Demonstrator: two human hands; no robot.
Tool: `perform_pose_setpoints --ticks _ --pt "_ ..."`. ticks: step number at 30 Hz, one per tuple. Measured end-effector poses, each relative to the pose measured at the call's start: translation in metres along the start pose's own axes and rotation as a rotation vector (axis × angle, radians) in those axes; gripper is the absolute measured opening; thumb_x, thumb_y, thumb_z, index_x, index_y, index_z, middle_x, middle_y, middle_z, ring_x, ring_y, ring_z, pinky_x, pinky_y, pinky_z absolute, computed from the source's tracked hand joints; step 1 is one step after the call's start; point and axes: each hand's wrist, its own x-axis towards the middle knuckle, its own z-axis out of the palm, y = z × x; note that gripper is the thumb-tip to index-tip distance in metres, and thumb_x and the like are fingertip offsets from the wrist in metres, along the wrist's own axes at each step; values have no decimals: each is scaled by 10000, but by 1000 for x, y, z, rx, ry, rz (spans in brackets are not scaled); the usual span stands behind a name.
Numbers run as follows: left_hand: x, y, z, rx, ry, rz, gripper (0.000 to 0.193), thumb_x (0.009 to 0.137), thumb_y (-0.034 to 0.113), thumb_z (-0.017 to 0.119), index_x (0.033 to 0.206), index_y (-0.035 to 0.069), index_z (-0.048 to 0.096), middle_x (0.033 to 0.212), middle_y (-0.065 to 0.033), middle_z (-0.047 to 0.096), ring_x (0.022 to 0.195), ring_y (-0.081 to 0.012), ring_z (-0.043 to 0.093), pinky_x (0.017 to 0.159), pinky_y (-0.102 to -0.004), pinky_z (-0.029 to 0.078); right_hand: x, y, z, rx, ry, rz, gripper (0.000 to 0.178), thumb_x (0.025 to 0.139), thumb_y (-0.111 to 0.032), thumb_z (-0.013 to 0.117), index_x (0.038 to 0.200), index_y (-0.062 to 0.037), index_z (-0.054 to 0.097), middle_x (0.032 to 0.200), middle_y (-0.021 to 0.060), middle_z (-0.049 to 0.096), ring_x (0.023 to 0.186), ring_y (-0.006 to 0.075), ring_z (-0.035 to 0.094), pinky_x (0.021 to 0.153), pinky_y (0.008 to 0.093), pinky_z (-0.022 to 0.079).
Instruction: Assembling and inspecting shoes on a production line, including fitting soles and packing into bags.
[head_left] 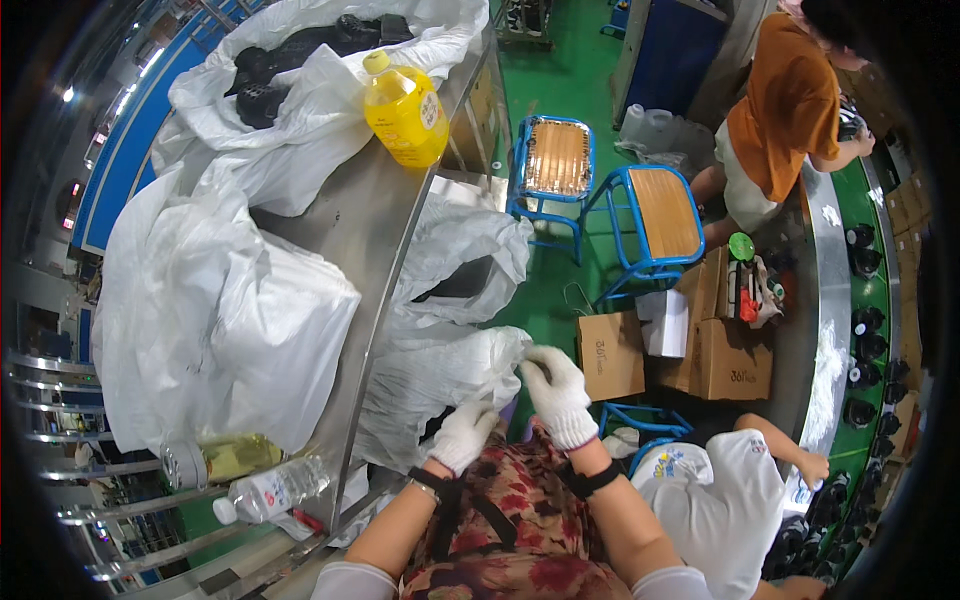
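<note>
A crumpled white plastic bag (440, 365) lies low beside the metal table, right before me. My right hand (558, 400), in a white knit glove, is closed with its fingertips on the bag's right edge. Lower on the same bag my left hand (464, 436), gloved alike, is closed at the plastic near a dark gap. Something black shows in that gap, too little of it to name. Just beyond lies another white bag (470, 235), its mouth showing a dark item (460, 280) inside.
The metal table (375, 225) on the left bears large white bags (225, 320), a yellow bottle (405, 110) and clear bottles (275, 492). Two blue-framed stools (655, 215) stand ahead. Cardboard boxes (610, 355) sit to the right, near a seated person (715, 490) and a standing person (785, 110).
</note>
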Motion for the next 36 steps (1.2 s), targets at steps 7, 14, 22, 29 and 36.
perform_pose_setpoints --ticks 7,14,22,29,36 --pt "178 -104 39 101 1 -280 380 939 306 505 1142 19 649 1121 -257 658 1077 -439 605 928 -476 482 -1 128 -18 -131 20 367 174 880 -106 670 1013 5 683 954 162 699 873 275 688 799 350 539" --pt "344 -220 31 289 159 -527 433 910 330 514 1139 -9 657 1179 -313 627 1138 -453 598 934 -518 492 24 241 33 -131 -133 459 178 861 -108 681 1005 -3 687 980 190 699 901 324 687 813 374 542" --pt "438 -268 -101 207 706 -378 416 912 335 595 1132 -17 619 1121 -302 644 1091 -468 598 936 -489 474 131 302 108 -91 -199 313 152 859 -78 657 999 -27 680 957 187 691 903 349 677 812 395 536" --pt "430 -265 -172 577 826 -9 396 932 271 594 1216 -4 606 1219 -260 625 1154 -468 554 974 -483 442 157 331 170 70 -262 402 191 866 -74 646 1039 -3 683 940 181 697 880 291 699 801 356 543" --pt "404 -292 -172 761 673 -188 406 955 323 566 1224 26 632 1267 -233 614 1201 -433 539 1013 -467 427 171 348 209 26 -328 266 212 876 -76 662 1075 -3 671 921 123 702 811 183 672 757 307 540"
